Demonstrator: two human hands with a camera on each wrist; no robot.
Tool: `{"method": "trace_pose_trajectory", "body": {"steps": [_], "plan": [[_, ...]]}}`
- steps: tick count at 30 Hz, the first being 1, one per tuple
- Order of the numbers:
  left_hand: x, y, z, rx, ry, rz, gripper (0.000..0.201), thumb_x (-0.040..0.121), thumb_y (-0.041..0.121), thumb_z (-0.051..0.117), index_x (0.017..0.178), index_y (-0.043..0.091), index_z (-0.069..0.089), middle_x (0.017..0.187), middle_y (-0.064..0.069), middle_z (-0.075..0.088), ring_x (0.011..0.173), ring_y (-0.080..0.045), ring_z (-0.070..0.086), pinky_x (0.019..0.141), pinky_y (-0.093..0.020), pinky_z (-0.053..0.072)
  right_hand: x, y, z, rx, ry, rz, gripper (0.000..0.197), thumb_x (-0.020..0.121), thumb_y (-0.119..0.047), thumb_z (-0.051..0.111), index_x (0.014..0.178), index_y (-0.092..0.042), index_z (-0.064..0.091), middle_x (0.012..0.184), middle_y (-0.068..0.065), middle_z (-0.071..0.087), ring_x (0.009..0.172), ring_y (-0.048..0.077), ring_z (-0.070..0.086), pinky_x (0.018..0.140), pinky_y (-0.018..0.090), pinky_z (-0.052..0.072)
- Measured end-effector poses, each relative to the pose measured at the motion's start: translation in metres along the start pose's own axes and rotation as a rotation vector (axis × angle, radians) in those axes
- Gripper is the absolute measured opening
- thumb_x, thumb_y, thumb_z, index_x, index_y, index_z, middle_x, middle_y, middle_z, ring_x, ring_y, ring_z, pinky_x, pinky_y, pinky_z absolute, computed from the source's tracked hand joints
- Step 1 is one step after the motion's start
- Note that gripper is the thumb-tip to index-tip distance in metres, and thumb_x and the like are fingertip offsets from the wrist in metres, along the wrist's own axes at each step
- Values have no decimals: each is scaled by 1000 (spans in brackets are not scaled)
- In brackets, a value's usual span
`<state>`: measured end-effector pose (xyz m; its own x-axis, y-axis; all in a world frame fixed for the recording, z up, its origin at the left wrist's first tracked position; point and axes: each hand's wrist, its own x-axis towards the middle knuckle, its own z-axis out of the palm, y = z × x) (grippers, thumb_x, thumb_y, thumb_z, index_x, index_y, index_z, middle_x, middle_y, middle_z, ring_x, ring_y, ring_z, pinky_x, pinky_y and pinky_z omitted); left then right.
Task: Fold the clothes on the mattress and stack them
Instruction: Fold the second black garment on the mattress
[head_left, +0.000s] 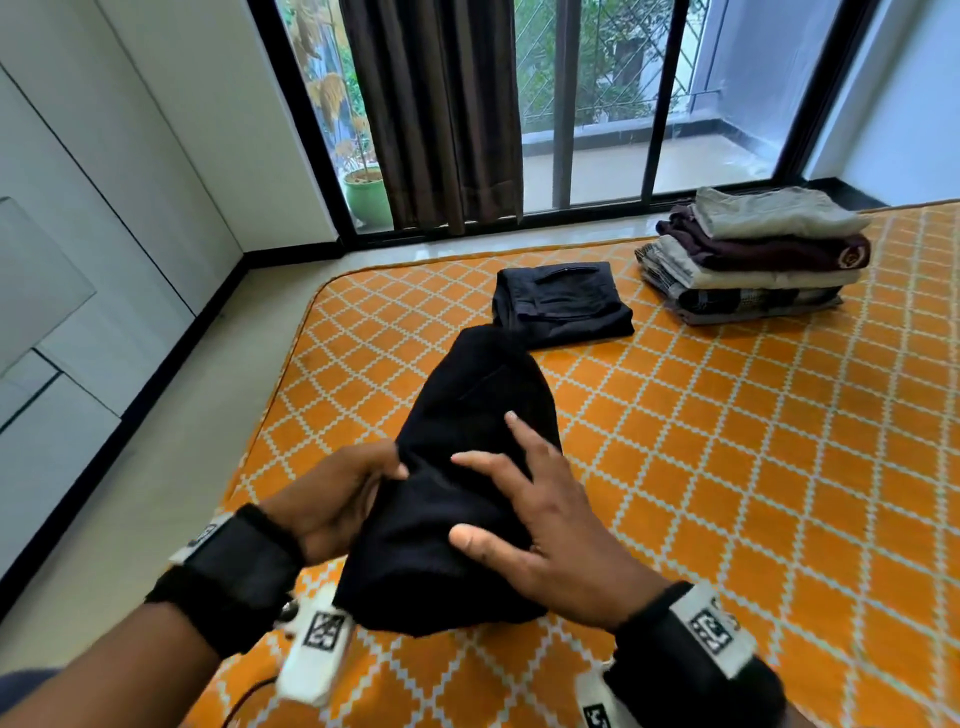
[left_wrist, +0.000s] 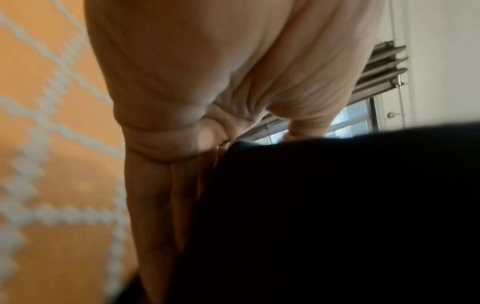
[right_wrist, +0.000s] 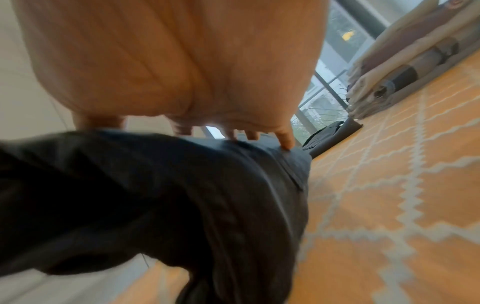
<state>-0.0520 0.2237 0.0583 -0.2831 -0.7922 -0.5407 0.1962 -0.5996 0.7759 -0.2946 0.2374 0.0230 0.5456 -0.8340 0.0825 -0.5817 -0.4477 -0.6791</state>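
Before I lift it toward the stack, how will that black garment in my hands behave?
Probably floppy: the black garment sags and bunches between the left hand and right hand. Its far end trails on the mattress, so it may drag and unfold. It looks light.

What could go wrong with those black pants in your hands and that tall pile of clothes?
The black pants are lifted off the mattress. The left hand pinches one edge while the right hand lies flat on top, so the fold might slip open. The stack near the mattress edge already looks uneven, so adding more could tip it. The folded dark trousers lie close by and could get bumped.
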Motion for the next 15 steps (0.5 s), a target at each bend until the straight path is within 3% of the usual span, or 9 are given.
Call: {"method": "trace_pose_trajectory", "body": {"steps": [3, 4, 6, 8, 10, 12, 15], "plan": [[0, -23, -30, 159, 80, 1, 59, 81, 2, 46, 138, 10, 59, 138, -23, 63, 128, -46, 58, 108, -56, 48, 6, -3, 23, -182, -137, -14, 80, 88, -89, 31, 156, -61, -3, 165, -11, -36, 151, 16, -37, 124, 61, -8], [0, -28, -35, 286, 116, -6, 54, 86, 5, 49, 137, 18, 60, 135, -18, 66, 126, -46, 60, 106, -54, 50, 7, -4, 29, -256, -155, -20, 85, 88, -90, 31, 156, -59, -9, 164, -8, -40, 149, 19, -41, 122, 64, -11], [-2, -35, -37, 521, 182, -24, 38, 100, 18, 52, 134, 35, 58, 123, -3, 73, 114, -39, 68, 90, -50, 56, 8, -2, 41, -380, -171, -23, 95, 84, -94, 32, 157, -56, -15, 162, -1, -43, 147, 25, -44, 119, 68, -12], [-7, -38, -35, 580, 126, -38, 42, 102, 34, 61, 140, 45, 45, 128, 8, 71, 111, -22, 72, 86, -48, 61, 8, 5, 50, -480, -190, -19, 111, 75, -98, 41, 157, -52, -18, 162, 4, -43, 146, 32, -44, 117, 73, -12], [-8, -42, -35, 717, -24, 45, 88, 92, 38, 76, 156, 49, 17, 149, 17, 52, 124, -1, 62, 94, -36, 59, 5, 13, 53, -551, -213, -15, 130, 63, -99, 53, 156, -50, -23, 161, 8, -43, 147, 37, -42, 115, 75, -13], [-6, -48, -42, 937, -111, 79, 132, 80, 38, 88, 155, 51, -21, 157, 27, 30, 130, 13, 50, 104, -26, 52, 4, 15, 53, -573, -261, 6, 139, 58, -97, 60, 153, -51, -28, 159, 8, -47, 145, 37, -44, 114, 74, -17], [-2, -61, -46, 1082, -68, 104, 159, 63, 48, 96, 140, 55, -43, 165, 19, 16, 146, -3, 37, 112, -26, 44, 4, 11, 47, -535, -319, 33, 136, 58, -102, 55, 151, -53, -30, 156, 4, -52, 142, 33, -50, 115, 71, -22]]}}
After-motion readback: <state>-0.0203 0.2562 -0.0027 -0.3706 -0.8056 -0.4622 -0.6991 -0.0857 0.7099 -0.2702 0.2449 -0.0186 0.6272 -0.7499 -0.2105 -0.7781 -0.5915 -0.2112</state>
